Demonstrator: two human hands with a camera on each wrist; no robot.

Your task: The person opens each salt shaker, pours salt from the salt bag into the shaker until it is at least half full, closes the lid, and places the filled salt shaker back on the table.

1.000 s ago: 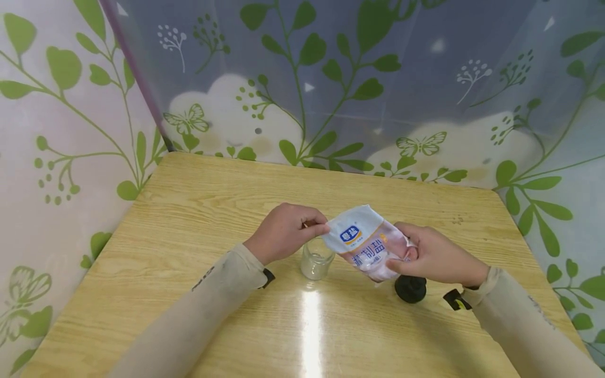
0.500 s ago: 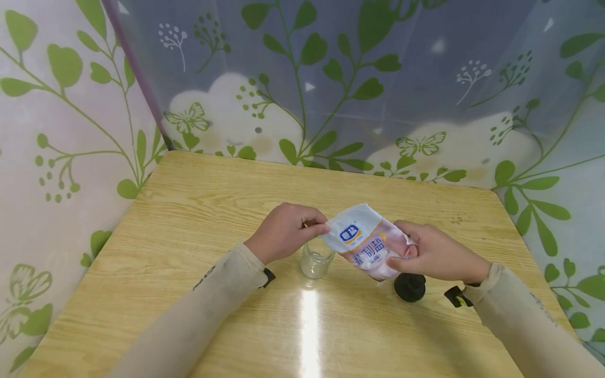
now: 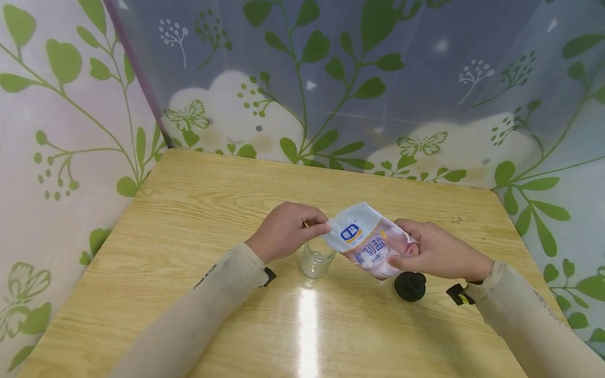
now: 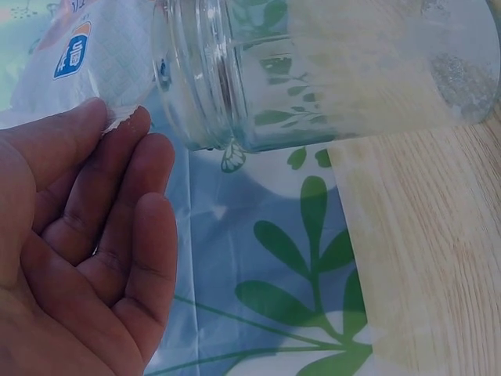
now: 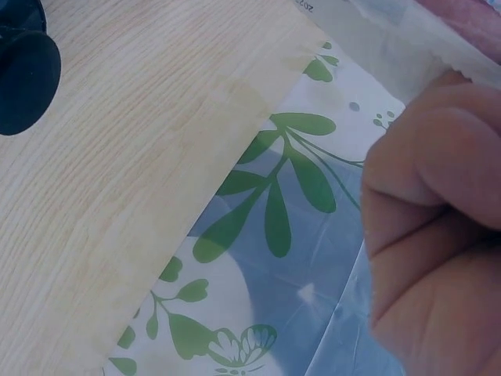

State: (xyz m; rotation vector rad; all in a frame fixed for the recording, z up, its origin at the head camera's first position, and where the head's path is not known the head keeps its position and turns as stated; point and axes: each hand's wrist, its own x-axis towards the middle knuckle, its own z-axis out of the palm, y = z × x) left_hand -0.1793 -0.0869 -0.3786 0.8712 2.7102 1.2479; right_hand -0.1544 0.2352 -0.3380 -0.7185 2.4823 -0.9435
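A pink and white salt bag (image 3: 366, 239) is tilted over a glass jar (image 3: 315, 262), its pale end towards the jar's mouth. My left hand (image 3: 289, 231) pinches the corner of that end between thumb and index finger; in the left wrist view the other fingers of the left hand (image 4: 86, 227) are loosely bent. The right hand (image 3: 437, 252) grips the bag's other end, thumb on the printed front. White grains (image 4: 462, 78) lie at the jar's bottom. In the right wrist view, the right hand (image 5: 438, 211) has its fingers curled against the bag (image 5: 383, 39).
A black lid-like piece with a knob (image 3: 410, 286) stands on the wooden table (image 3: 227, 194) below my right hand, right of the jar. Leaf-patterned walls (image 3: 331, 100) rise behind the table and at both sides.
Both hands keep their hold on the salt bag. The bag and right hand have shifted only very slightly; the jar stands in the same place.
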